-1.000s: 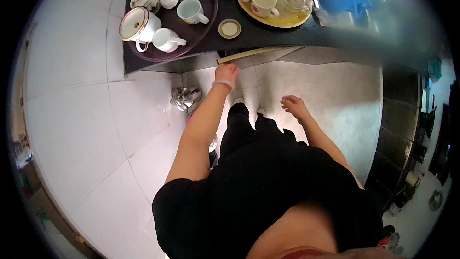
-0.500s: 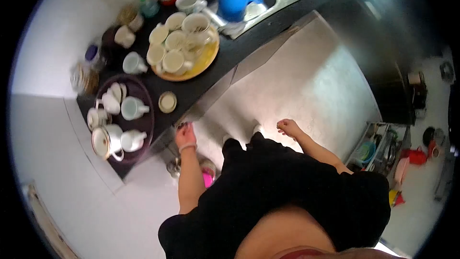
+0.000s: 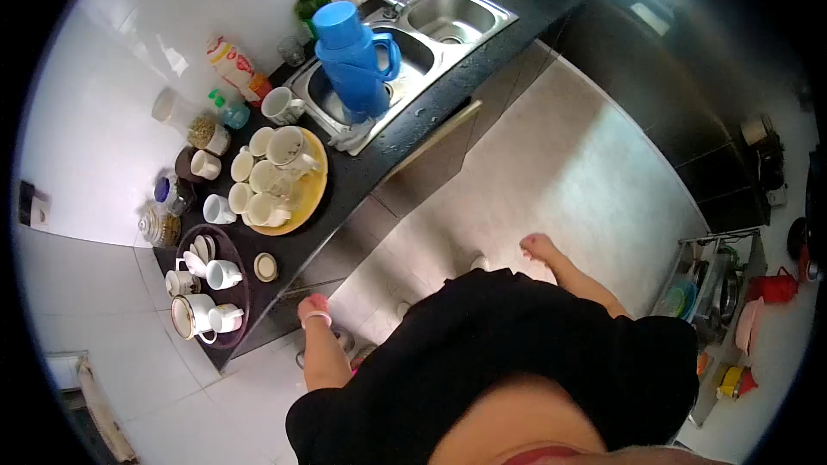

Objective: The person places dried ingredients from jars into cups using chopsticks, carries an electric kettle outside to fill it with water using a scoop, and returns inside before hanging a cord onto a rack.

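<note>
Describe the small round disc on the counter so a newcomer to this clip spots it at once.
On the black counter are a dark round tray and a yellow plate. Beside the tray, near the counter's front edge, lies the small disc: cream, darker-rimmed and flat, unlike the handled cups nearby.

A glossy black countertop (image 3: pixel 357 194) was seen running along the wall. Near its left end, a dark oval tray (image 3: pixel 244 288) was set down, with a round lid (image 3: pixel 265 267) placed beside it. A yellow round tray (image 3: pixel 315 189) was positioned between the dark tray and a steel double-bowl sink (image 3: pixel 452 52) built into the surface. Behind the trays, glass jars (image 3: pixel 175 195), a white cup (image 3: pixel 219 209), a teal pump bottle (image 3: pixel 231 110) and a red-and-white packet (image 3: pixel 233 66) were lined along the wall. A large mug (image 3: pixel 281 107) was placed beside the sink.
</note>
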### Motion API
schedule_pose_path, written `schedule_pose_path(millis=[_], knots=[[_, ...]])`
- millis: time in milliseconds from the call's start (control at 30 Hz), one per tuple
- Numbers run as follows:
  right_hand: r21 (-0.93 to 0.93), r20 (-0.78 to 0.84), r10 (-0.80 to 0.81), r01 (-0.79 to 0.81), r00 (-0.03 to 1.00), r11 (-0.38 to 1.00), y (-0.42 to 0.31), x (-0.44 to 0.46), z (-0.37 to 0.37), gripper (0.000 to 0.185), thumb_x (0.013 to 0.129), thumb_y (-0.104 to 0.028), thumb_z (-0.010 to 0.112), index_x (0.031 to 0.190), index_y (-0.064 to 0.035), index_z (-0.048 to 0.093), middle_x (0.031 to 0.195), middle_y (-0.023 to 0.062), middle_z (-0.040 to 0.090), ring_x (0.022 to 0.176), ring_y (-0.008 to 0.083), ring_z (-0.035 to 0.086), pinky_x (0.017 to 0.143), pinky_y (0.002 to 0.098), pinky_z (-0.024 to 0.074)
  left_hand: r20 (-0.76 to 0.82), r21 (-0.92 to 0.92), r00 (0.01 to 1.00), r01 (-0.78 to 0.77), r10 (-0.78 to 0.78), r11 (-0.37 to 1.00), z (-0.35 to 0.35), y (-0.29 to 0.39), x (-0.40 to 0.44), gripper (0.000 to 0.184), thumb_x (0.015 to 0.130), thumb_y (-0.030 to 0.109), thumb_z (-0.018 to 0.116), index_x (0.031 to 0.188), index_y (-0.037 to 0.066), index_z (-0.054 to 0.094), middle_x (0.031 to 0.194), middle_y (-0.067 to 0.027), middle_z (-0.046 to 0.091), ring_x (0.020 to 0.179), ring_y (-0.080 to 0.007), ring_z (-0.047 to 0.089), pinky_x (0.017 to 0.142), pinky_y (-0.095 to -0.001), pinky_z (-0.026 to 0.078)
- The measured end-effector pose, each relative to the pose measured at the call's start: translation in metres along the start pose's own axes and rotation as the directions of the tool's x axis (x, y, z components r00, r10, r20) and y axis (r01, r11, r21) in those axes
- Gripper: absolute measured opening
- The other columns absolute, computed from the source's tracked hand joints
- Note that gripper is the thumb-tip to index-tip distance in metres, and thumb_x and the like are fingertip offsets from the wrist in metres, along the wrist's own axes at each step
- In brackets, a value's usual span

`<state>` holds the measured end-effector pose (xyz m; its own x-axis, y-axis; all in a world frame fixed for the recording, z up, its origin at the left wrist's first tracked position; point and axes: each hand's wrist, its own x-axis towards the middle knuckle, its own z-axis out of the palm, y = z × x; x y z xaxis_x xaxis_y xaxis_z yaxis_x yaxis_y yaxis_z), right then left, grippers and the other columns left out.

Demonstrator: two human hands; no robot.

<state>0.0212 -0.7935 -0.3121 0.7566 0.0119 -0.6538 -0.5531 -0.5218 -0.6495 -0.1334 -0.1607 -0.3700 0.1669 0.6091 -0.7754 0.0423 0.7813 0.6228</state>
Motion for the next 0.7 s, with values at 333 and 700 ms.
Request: schedule_pose_path(millis=[333, 700], knots=[[0.216, -0.015, 0.143, -0.137, 0.990, 0.967, 0.007, 0.036, -0.128, 0.025, 0.079, -0.024, 0.056, 0.093, -0.0035, 0.058, 0.084, 0.0071, 0.062, 0.071, 0.0169, 0.060, 0.059, 0.0295, 0.0491, 0.490, 0.773, 0.862, -0.361, -0.128, 0.522, 0.184, -0.176, -0.187, 0.031, 0.083, 0.015, 0.055, 0.112, 0.004, 0.051, 0.099, -0.0093, 0.058, 0.082, -0.0195, 0.060, 0.064, -0.0325, 0.049], [-0.472, 0.147, -0.146, 0.199, 0.978, 0.859, 0.110, 0.090, -0.168, 0.018, 0.076, -0.018, 0.052, 0.066, -0.0053, 0.058, 0.064, 0.0083, 0.060, 0.058, 0.0194, 0.060, 0.050, 0.0337, 0.0485, 0.896, 0.237, 0.436, -0.630, 0.085, 0.740, 0.527, -0.136, -0.285, 0.019, 0.085, 0.011, 0.053, 0.102, 0.005, 0.058, 0.093, -0.0043, 0.061, 0.074, -0.0122, 0.059, 0.059, -0.0216, 0.046]])
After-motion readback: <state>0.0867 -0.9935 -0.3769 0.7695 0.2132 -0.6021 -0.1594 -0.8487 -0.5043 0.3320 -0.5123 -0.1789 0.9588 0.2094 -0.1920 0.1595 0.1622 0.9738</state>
